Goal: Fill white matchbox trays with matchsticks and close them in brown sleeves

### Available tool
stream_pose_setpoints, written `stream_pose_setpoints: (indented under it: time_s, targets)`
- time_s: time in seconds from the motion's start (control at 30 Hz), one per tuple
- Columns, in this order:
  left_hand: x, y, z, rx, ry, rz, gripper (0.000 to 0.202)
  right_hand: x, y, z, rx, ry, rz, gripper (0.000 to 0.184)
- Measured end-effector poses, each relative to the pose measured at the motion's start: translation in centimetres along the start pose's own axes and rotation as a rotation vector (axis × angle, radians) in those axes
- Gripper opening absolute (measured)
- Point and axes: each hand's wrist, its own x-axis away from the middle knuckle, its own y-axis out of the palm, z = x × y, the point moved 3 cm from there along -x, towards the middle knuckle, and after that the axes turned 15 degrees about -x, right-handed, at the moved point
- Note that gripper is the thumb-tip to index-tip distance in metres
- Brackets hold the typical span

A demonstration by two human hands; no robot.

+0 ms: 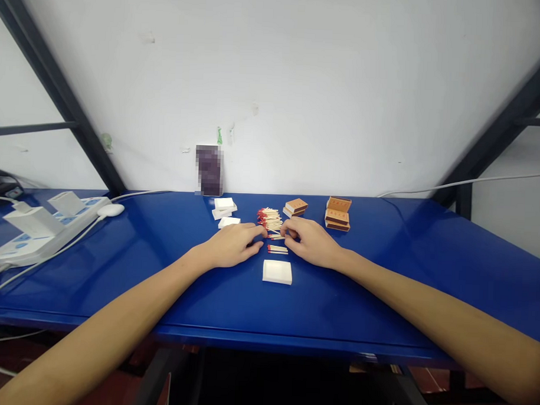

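Observation:
A loose pile of red-headed matches [269,218] lies on the blue table. A few matches lie between my hands, just in front of the pile, with their heads to the left. My left hand [234,244] rests at the head end, its thumb and index finger apart and the index fingertip close to the heads. At the tail end, my right hand [315,242] has its fingers curled, thumb and index finger pinched about the stick ends. A small separate row of matches [278,249] lies nearer to me. Below that row is a white matchbox tray [277,272].
White matchbox trays [224,204] are stacked behind my left hand. Orange matchbox sleeves [295,206] and more matchboxes [338,215] stand behind my right hand. A phone-like dark object [209,171] leans on the wall. A power strip [43,230] with cables lies at left.

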Motion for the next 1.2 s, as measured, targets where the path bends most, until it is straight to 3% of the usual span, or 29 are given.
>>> stream_pose_setpoints:
  time_s: [0.83,1.2]
  targets:
    - [0.05,0.1,0.01,0.008,-0.026,-0.029,0.033,-0.02,0.01,-0.09,0.017,0.009,-0.018,0.01]
    - [0.08,0.07,0.02,-0.008,0.015,-0.007,0.027,0.01,-0.34,-0.37,0.083,0.188,0.026,0.009]
